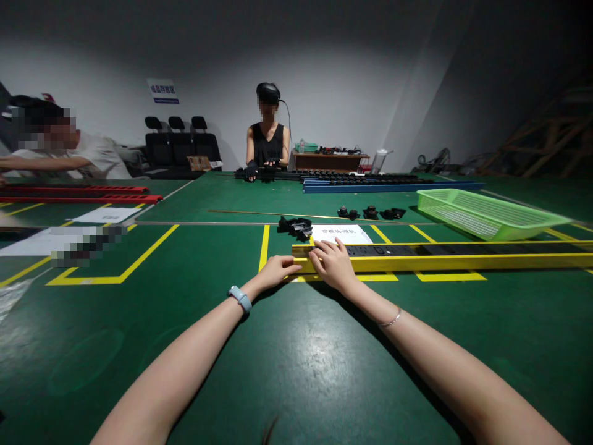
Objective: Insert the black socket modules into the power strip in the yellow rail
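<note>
Both forearms enter from the bottom edge and extend forward over the green table (296, 371). A pale blue wristband (239, 298) sits on the left wrist; a thin bracelet (391, 320) sits on the right.

The left hand (275, 270) lies flat on the table, fingers extended and closed on nothing, with the fingertips touching the left end of the yellow rail (463, 261). The right hand (334, 264) rests palm-down on top of the same end of the rail, fingers spread over its upper edge — it presses on the rail rather than clamping it, and the underside of the hand is hidden.

The yellow rail lies flat on the table directly ahead of the person, running from the hands out past the right edge of the view. Black blocks (370, 250) sit in its channel just right of the right hand.

Behind the rail, close to it:
- a white paper sheet (345, 233) with printed text
- a heap of black parts (295, 227) to the left of the sheet
- further small black parts (370, 213) in a row, farther back

A green plastic basket (486, 213) stands at right, well apart from the hands. Yellow tape lines (139, 259) mark bays on the table surface.

At the far side, a co-worker (267, 145) in a dark sleeveless top has both gloved hands on a long blue rail (393, 185). Another person (69, 154) leans in at left, above red rails (83, 194).
</note>
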A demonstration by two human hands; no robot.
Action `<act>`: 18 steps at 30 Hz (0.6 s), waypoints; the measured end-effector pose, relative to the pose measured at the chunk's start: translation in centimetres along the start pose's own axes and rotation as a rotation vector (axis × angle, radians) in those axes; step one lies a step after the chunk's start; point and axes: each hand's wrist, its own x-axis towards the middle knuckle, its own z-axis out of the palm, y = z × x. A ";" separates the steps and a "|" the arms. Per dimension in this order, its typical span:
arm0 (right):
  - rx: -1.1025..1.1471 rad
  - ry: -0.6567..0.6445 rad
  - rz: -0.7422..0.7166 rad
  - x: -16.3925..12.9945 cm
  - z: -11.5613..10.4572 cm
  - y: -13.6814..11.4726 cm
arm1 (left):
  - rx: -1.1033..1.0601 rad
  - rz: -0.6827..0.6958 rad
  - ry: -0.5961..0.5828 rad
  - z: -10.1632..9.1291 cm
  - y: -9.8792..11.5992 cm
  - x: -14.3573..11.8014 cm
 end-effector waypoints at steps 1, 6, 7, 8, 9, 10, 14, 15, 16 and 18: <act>0.004 -0.009 0.011 0.1 0.0 0.0 | 0.008 0.013 0.002 0.0 -0.1 0.0; 0.018 -0.051 0.047 0.6 -0.1 0.0 | 0.036 0.050 0.002 0.0 -0.4 0.1; 0.025 -0.056 0.051 0.7 -0.1 0.0 | 0.037 0.054 -0.001 0.0 -0.5 0.1; 0.034 -0.060 0.053 0.8 -0.2 0.1 | 0.038 0.055 -0.003 0.0 -0.5 0.1; 0.045 -0.063 0.055 0.8 -0.2 0.2 | 0.039 0.054 -0.004 0.0 -0.5 0.2; 0.058 -0.067 0.057 0.9 -0.3 0.3 | 0.041 0.050 -0.003 0.0 -0.6 0.2; 0.127 -0.095 0.069 1.2 -0.5 1.3 | 0.044 0.055 -0.003 0.0 -0.6 0.2; 0.148 -0.110 0.072 1.3 -0.6 1.5 | 0.043 0.060 -0.003 0.0 -0.5 0.2; 0.167 -0.125 0.074 1.3 -0.6 1.8 | 0.042 0.062 -0.005 -0.1 -0.5 0.2; 0.195 -0.146 0.077 1.4 -0.7 2.2 | 0.039 0.063 -0.008 -0.1 -0.5 0.2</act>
